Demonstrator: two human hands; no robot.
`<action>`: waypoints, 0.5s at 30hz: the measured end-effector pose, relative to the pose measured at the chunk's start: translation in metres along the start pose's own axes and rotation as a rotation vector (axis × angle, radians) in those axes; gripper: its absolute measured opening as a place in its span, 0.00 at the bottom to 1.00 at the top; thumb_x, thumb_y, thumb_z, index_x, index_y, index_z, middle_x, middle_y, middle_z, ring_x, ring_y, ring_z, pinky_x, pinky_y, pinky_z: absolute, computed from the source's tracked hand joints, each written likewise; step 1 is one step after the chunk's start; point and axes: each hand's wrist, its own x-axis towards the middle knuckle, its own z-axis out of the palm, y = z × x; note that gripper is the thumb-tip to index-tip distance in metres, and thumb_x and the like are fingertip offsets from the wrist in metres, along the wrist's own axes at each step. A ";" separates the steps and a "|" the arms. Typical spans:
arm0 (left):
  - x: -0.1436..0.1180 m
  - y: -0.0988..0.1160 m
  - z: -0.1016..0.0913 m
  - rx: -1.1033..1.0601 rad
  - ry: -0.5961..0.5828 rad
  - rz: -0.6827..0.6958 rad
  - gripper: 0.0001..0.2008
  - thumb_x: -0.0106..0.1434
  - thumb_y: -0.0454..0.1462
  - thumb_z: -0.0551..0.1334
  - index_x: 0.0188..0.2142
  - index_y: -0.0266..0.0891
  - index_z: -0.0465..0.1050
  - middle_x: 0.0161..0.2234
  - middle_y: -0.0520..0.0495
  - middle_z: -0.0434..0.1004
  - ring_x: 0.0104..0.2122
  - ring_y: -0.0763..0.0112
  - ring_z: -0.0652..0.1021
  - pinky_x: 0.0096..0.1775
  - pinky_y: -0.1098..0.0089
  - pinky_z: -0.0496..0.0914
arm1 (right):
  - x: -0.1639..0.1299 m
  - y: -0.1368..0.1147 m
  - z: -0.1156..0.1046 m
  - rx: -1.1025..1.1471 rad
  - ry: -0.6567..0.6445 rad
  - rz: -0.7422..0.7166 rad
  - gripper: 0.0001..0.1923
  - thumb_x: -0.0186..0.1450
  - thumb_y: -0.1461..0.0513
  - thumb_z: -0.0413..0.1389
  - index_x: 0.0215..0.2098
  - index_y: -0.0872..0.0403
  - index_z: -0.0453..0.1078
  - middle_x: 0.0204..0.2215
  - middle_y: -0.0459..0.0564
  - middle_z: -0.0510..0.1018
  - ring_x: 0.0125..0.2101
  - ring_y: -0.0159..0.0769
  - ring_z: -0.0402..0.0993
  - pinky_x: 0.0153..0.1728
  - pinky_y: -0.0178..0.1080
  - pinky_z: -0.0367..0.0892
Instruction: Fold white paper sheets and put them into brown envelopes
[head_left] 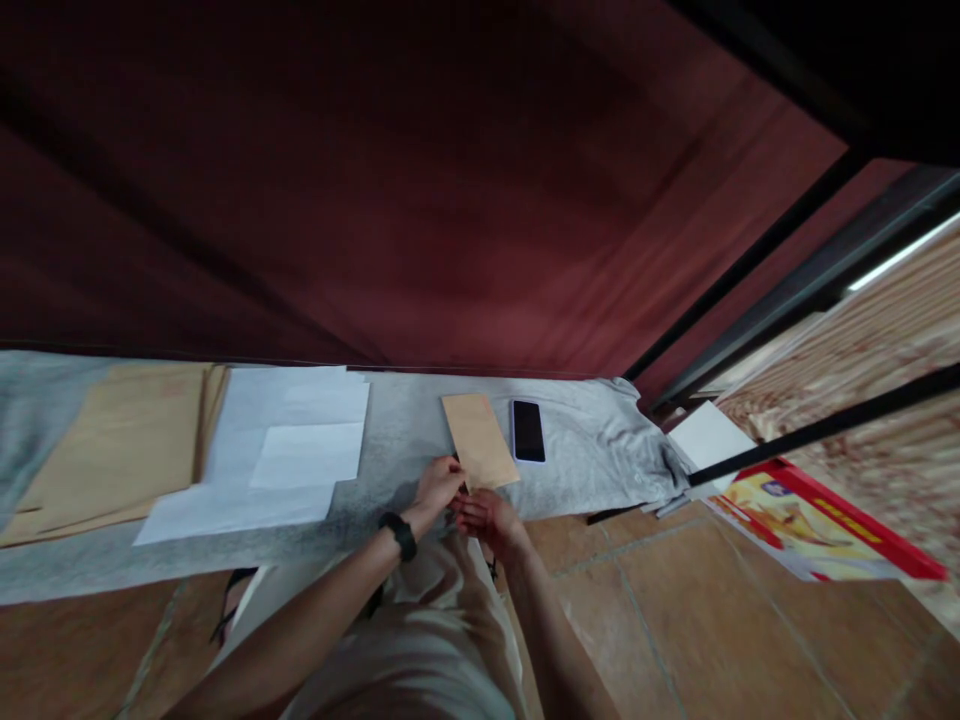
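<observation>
A small brown envelope lies on the grey cloth, tilted slightly, near the cloth's front edge. My left hand, with a dark band on its wrist, has its fingers pinched together at the envelope's near left corner. Just beside it my right hand is turned partly palm up, its fingers curled and meeting the left fingertips. Something small and dark shows between the fingers, too small to name. To the right of the envelope lies a phone with a dark screen and a pale purple edge.
Left of my hands, white paper sheets overlap a stack of large brown envelopes. Grey cloth covers the narrow surface, and a dark red fabric panel rises behind it. A red and yellow box stands at the right, beside dark bars.
</observation>
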 end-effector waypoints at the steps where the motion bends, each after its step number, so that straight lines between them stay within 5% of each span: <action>1: 0.001 0.001 -0.002 0.016 -0.007 -0.003 0.03 0.57 0.33 0.61 0.29 0.38 0.73 0.21 0.51 0.75 0.21 0.73 0.75 0.24 0.75 0.65 | -0.001 0.000 0.001 0.049 -0.020 0.065 0.22 0.65 0.46 0.53 0.36 0.56 0.77 0.36 0.61 0.84 0.31 0.42 0.81 0.33 0.44 0.75; 4: 0.003 0.004 -0.008 0.040 -0.043 0.002 0.03 0.56 0.32 0.60 0.27 0.38 0.72 0.20 0.51 0.75 0.19 0.74 0.74 0.24 0.75 0.64 | -0.004 0.000 0.003 0.155 -0.055 0.205 0.21 0.59 0.47 0.60 0.39 0.56 0.78 0.38 0.59 0.85 0.32 0.39 0.81 0.33 0.39 0.74; 9: 0.006 0.005 -0.013 0.048 -0.082 0.018 0.04 0.54 0.31 0.60 0.27 0.37 0.73 0.22 0.50 0.77 0.20 0.74 0.75 0.25 0.75 0.65 | -0.003 0.001 0.008 0.110 -0.002 0.219 0.24 0.54 0.45 0.63 0.36 0.56 0.78 0.34 0.56 0.85 0.28 0.37 0.79 0.31 0.37 0.73; 15: 0.009 0.004 -0.010 0.055 -0.084 0.059 0.03 0.53 0.32 0.61 0.27 0.36 0.74 0.19 0.49 0.75 0.19 0.70 0.75 0.25 0.72 0.67 | 0.000 0.003 0.016 -0.066 0.109 0.017 0.18 0.57 0.48 0.61 0.34 0.54 0.78 0.27 0.51 0.82 0.26 0.38 0.77 0.28 0.37 0.72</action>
